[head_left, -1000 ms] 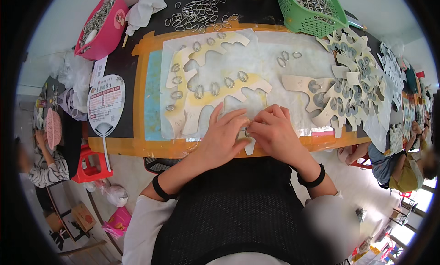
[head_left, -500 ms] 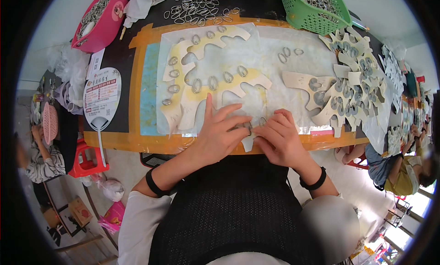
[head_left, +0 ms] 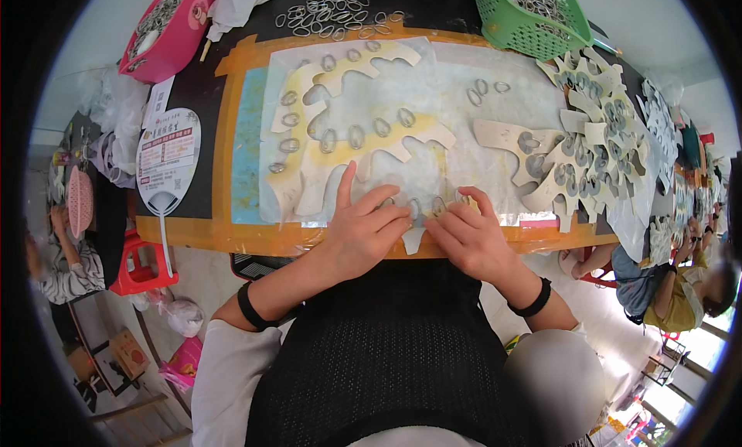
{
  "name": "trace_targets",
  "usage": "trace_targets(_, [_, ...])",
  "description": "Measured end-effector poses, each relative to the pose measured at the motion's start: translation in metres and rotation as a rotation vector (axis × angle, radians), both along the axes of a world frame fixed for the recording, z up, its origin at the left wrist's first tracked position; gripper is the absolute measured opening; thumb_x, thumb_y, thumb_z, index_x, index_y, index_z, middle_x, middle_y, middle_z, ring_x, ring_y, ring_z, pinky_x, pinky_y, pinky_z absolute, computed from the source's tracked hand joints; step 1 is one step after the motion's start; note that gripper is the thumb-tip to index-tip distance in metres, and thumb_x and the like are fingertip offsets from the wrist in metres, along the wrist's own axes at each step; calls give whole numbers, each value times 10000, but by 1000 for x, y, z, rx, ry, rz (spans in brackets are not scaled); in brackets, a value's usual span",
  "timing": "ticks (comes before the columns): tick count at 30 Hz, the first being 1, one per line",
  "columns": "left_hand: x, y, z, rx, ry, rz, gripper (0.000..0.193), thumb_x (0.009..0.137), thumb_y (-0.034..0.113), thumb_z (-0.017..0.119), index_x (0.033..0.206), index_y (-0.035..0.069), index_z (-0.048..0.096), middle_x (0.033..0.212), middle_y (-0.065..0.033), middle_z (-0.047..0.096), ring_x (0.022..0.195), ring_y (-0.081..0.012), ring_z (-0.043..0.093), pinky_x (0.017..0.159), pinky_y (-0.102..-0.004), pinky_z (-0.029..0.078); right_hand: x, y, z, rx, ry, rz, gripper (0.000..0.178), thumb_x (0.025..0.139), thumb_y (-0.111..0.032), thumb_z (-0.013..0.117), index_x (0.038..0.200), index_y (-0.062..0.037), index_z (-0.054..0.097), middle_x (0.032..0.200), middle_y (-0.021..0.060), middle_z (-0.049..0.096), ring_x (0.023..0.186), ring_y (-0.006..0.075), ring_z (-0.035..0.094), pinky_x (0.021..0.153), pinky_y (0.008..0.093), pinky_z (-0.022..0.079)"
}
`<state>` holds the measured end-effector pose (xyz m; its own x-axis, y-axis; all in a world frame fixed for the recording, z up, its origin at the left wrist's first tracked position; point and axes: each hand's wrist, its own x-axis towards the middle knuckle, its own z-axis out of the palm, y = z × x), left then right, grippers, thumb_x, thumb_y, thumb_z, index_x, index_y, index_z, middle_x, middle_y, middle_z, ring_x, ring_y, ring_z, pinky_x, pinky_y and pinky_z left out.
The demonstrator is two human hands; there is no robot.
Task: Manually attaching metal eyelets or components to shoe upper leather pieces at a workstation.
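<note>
At the table's front edge lies a cream cut-out strip (head_left: 414, 243) with scalloped tabs, largely covered by my hands. Metal oval rings (head_left: 438, 206) show on it between the fingers. My left hand (head_left: 362, 229) has its index finger pointing up and its other fingers bent, thumb and fingertips closed on the strip's left part. My right hand (head_left: 469, 234) is curled over the right part, fingers pinched at the strip beside a ring. Just beyond my left hand lies a yellow-smeared cream strip (head_left: 386, 147) with several oval rings along it; another such strip (head_left: 340, 80) lies farther back.
Loose rings (head_left: 328, 18) are scattered at the back, between a pink basket (head_left: 164, 41) and a green basket (head_left: 525, 37) of rings. Three rings (head_left: 481, 87) lie right of centre. Finished-looking strips (head_left: 595, 161) are piled at right. A hand fan (head_left: 166, 161) lies left.
My hands have moved slightly apart, uncovering more rings between them. My right fingers have shifted from the middle of the strip toward its right side. The whole view has shifted slightly.
</note>
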<state>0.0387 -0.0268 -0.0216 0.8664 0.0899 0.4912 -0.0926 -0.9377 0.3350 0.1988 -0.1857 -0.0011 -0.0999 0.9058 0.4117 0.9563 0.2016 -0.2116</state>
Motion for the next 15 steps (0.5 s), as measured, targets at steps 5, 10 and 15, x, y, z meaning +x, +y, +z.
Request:
trace_targets(5, [-3,2,2,53,19,-21,119,713,116,737,831,104,728,942,24,666,1049,-205,587,1098,-648,182,-2,-1,2,-13,-43,-16,228,679,-85,654,902,-44,657,885,13,580,865,173,565,968,494,415])
trace_targets(10, [-4,9,11,21,91,-71,139,716,120,731,854,96,726,1020,11,648,1066,-213,574,1099,-644,189,-1,-1,-2,85,-16,-39,260,670,-92,663,926,-44,659,938,16,603,869,176,564,926,457,435])
trace_targets(15, [-1,11,7,-26,88,-107,145,723,132,729,864,99,731,1045,23,666,1114,-228,565,1105,-646,178,2,6,-7,67,107,-3,288,659,-94,670,941,-35,653,965,35,611,781,177,565,778,349,472])
